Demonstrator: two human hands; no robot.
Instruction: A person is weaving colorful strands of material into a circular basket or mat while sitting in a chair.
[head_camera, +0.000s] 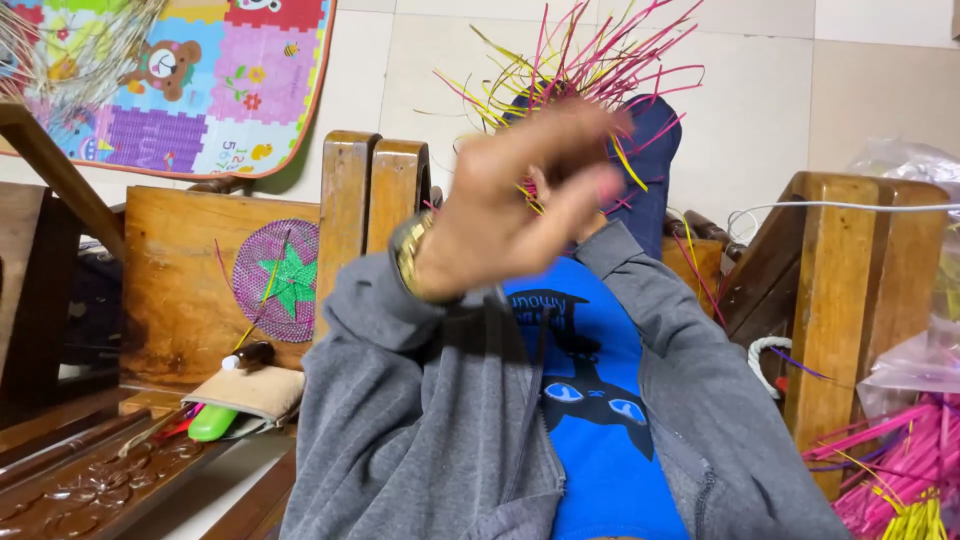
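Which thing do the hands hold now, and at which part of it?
The left hand is raised before a bunch of pink and yellow strips, apparently near its lower end; the grip is blurred and hidden. The right hand cannot be seen.

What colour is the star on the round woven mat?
The star is green, on a purple round mat. The head view shows it leaning on the wooden chair.

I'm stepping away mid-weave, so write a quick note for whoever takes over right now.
Left hand: raised at chest, blurred, grip unclear.
Right hand: hidden behind it.
Pink and yellow strips: at the hands, ends fanning out loose, not woven in.
Round purple mat: looks finished, on the wooden seat, left.
Spare strips: lower right.
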